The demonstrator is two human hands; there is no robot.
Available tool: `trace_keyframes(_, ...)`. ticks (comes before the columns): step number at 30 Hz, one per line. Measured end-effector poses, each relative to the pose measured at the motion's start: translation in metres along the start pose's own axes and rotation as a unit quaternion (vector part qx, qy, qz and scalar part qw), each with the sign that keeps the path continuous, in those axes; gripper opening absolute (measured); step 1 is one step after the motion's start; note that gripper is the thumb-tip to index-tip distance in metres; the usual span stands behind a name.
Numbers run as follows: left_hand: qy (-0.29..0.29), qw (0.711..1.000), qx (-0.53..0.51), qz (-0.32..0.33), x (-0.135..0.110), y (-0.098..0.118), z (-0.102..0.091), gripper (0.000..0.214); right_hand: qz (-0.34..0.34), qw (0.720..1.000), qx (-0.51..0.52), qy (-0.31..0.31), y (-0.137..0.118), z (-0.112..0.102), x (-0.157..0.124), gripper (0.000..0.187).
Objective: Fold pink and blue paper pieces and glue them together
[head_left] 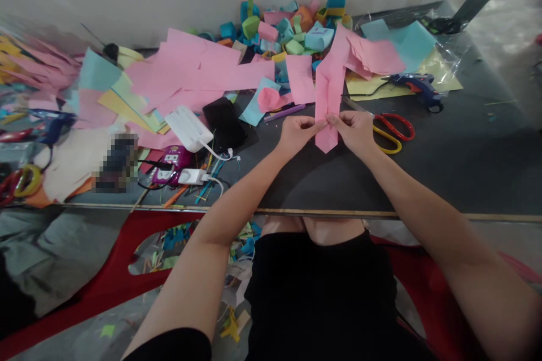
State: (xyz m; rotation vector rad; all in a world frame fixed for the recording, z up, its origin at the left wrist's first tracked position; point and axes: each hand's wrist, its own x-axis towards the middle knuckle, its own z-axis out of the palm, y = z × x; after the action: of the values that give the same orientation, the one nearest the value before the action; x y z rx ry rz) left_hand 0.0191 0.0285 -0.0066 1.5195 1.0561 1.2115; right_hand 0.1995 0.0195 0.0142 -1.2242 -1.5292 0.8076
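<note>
Both hands are grasping: the left hand (296, 136) and the right hand (358, 132) are pinching the pink strip (325, 93) near its close end, thumbs and fingertips almost meeting at its middle; uneven pressure from the two thumbs could be sending the fold askew, leaving one flap overlapping the other; an outward pull could be tearing the paper, since both pinches are sitting so close together; an early release could be letting the flaps spring up, as thin paper is often doing; the scissors (400, 137) are lying just beside the right hand, so a careless sweep of that wrist could be knocking them, while the glue gun (417, 84) is lying farther off and looking less of a worry; the strip itself is standing out above the dark table (466, 169), in front of the person; it is looking long and narrow, its sides turning inward toward a lengthwise seam, its close end tapering to a blunt point; its far end is blending into the pink sheets (376, 53), so where it is stopping is hard to tell.
</note>
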Motion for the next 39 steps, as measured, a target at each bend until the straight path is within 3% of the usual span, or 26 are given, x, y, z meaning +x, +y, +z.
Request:
trace_keyframes(8,-0.036,0.998,-0.009,-0.042,0.0,-0.002,0.002,0.057,0.001,0.999,0.019,0.031,0.003,0.001,0.0,0.062)
trace_keyframes(16,-0.073,0.996,-0.008,-0.044,-0.001,-0.001,-0.002,0.051,0.071,0.99,0.114,-0.031,0.0,0.005,0.0,0.054)
trace_keyframes(24,-0.122,0.988,-0.013,-0.09,-0.001,0.013,-0.005,0.051,0.129,0.976,0.174,-0.017,0.011,0.006,0.004,0.051)
trace_keyframes(28,-0.151,0.984,-0.021,-0.097,0.001,0.016,-0.009,0.047,0.111,0.981,0.158,-0.022,0.011,0.001,0.008,0.057)
trace_keyframes(34,-0.184,0.978,-0.008,-0.098,0.003,0.015,-0.016,0.048,0.093,0.982,0.167,0.004,0.011,-0.007,0.012,0.065)
trace_keyframes(39,-0.199,0.976,-0.001,-0.091,0.006,0.008,-0.022,0.043,0.1,0.978,0.162,0.087,0.021,-0.018,0.025,0.067)
